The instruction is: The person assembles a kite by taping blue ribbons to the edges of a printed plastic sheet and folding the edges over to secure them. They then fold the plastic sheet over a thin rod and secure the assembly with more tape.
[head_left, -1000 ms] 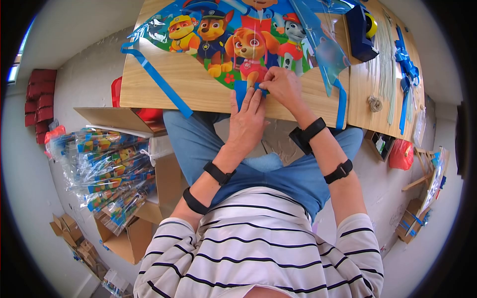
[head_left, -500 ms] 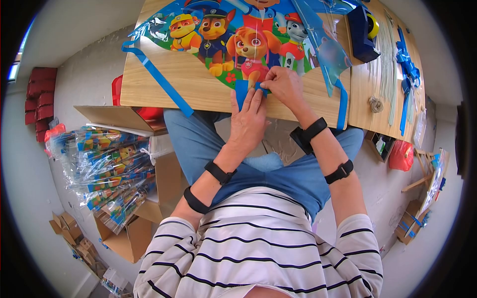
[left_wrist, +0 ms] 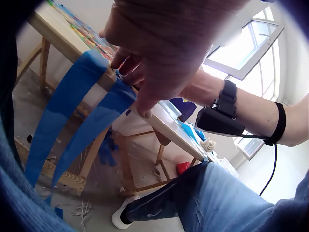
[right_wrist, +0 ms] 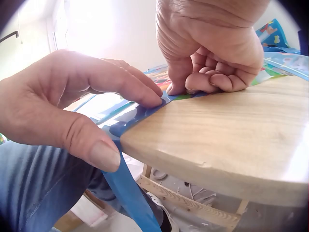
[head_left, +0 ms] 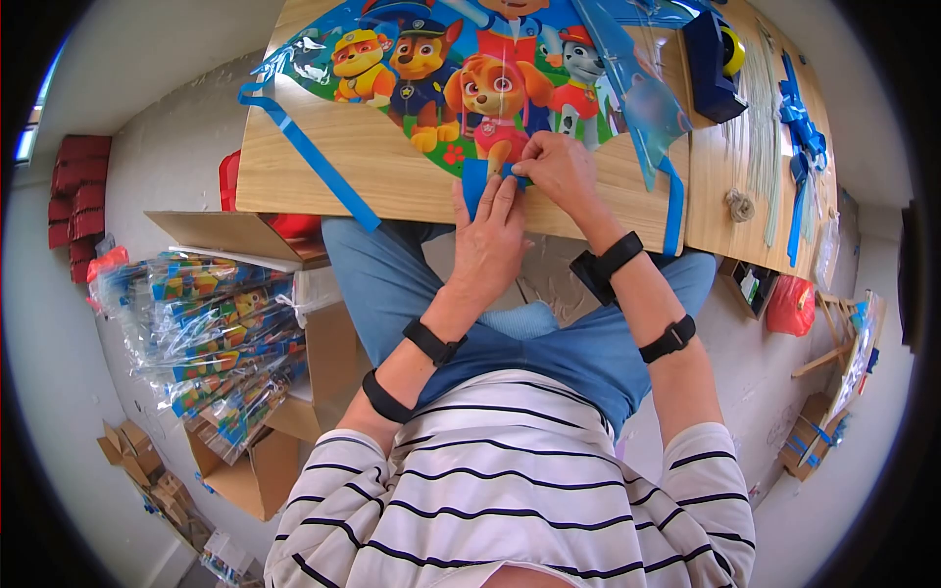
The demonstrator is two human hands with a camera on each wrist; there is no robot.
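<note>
At the near edge of our wooden table (head_left: 618,204), the blue ribbon (head_left: 473,182) crosses the tip of the printed sheet (head_left: 495,98). We judge the ribbon light, limp and rather slippery, best pinched flat just inside that edge. Our left hand (head_left: 487,240) presses it with nearly straight fingers; just beside, our right hand (head_left: 559,174) pinches it between thumb and forefinger, other fingers curled.

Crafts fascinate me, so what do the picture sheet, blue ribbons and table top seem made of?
Picture sheet: probably glossy plastic, given its glare. Blue ribbons: smooth plastic or fabric, unclear which, hanging as flat bands. Table top: smooth pale wood or laminate, showing grain.
</note>
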